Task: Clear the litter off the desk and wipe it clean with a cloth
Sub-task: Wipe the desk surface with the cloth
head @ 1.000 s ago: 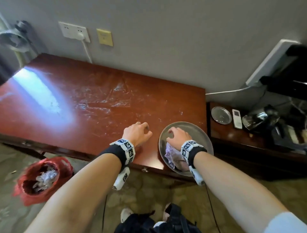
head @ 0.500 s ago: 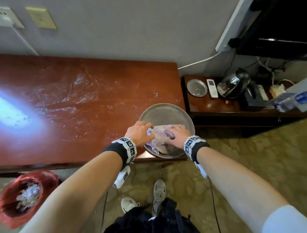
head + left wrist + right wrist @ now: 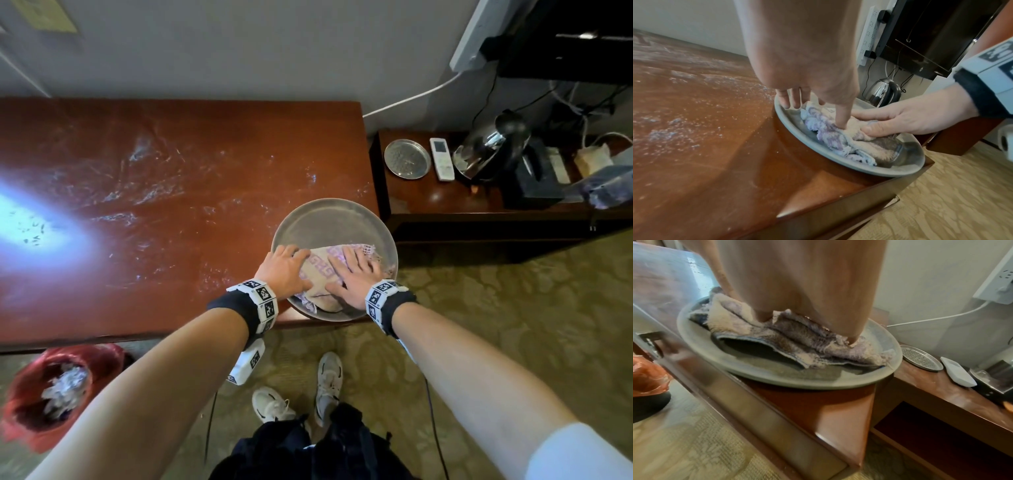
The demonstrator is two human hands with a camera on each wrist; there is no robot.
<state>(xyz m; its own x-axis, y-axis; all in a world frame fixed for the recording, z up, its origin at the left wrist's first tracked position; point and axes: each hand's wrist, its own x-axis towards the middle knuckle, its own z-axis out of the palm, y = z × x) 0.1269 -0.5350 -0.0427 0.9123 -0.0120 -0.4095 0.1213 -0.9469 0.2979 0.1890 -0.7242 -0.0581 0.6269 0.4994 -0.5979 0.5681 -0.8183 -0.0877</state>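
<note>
The left hand (image 3: 284, 270) and right hand (image 3: 356, 277) press nearly straight fingers onto the cloth (image 3: 318, 269), gripping nothing. It lies in the basin (image 3: 329, 219), which overhangs the near right corner of the desk (image 3: 171, 171). Downward pressure could tip it off.

Cloth (image 3: 318, 270) partly under left hand (image 3: 284, 270), right hand (image 3: 356, 277); red bin (image 3: 647, 374) cut by left edge; remote (image 3: 442, 159) buttons unreadable
</note>
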